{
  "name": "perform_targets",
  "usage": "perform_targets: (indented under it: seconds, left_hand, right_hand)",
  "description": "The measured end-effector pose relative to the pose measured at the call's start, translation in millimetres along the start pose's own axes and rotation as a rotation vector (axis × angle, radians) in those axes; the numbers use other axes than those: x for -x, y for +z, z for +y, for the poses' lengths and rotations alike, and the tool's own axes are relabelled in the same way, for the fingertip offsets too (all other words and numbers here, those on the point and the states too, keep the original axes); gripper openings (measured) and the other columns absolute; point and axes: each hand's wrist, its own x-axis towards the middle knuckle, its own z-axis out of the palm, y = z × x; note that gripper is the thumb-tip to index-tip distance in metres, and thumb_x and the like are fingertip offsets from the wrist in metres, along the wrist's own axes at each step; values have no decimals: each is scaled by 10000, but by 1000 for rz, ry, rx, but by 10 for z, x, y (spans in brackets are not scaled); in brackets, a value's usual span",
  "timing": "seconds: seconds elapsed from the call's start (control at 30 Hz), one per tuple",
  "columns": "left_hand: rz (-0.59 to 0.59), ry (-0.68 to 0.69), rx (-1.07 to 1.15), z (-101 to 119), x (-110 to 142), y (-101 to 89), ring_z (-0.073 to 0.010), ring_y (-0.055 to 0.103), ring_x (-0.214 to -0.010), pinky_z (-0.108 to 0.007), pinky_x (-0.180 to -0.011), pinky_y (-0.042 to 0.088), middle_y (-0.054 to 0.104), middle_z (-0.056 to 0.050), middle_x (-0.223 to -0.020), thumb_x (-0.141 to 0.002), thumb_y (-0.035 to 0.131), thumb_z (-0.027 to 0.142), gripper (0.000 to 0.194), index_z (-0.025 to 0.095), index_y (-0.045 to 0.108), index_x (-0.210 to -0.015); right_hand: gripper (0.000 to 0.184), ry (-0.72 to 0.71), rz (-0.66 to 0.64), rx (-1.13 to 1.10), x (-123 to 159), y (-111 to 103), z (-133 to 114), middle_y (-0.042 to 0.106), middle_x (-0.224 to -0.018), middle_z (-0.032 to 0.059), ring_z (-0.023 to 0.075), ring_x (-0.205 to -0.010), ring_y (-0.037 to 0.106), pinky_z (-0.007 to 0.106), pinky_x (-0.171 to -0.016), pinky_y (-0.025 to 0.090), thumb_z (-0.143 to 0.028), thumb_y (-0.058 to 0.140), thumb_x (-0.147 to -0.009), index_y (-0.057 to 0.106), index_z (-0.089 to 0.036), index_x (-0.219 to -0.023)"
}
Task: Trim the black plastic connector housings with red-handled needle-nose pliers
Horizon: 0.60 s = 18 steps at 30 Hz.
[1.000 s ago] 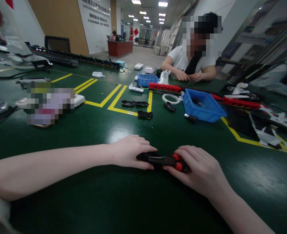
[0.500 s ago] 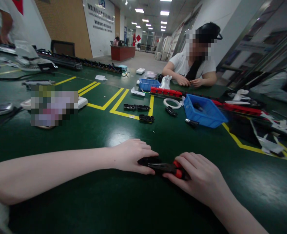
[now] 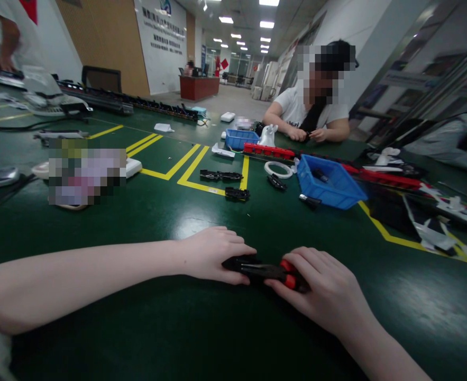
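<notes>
Pliers at the black part, both hands occupied

Change: slight. Against the frame from one second ago, the scene sits a little lower in view, likely a head movement; both hands and the pliers keep nearly the same arrangement. Reading: the work at the part appears to be at the same stage, with no visible release.

Left grip [image 3: 213, 255]: closed on the black part [image 3: 236, 262], fingers on the far side, thumb on the near side. Right grip [image 3: 324, 280]: closed around the red-handled pliers [image 3: 271, 272], nose pointing left.

Position: the part lies within the left grip, left of and apart from the right grip, low over the near surface [image 3: 157, 328]. The pliers' nose overlaps it; cannot tell whether the jaws are biting.

Surroundings: two small black pieces [image 3: 237, 193] [image 3: 221, 175] on the far side; blue tray [image 3: 346, 198] far right.
</notes>
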Motion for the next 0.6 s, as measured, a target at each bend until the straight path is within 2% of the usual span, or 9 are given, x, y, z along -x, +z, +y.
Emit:
perform_targets:
  seconds: [0.6]
  left_hand:
    - [-7,6,-57,30,-3,-23,-211,642,-874,-312,-782,472,681,-75,-992,-896,616,518,468,166,615,-1204]
  right_hand:
    - [280,-27,-53,0,-20,-41,33,637,-745,61,151,-633,567,285,-584,421,-434,570,-890,602,-171,-799]
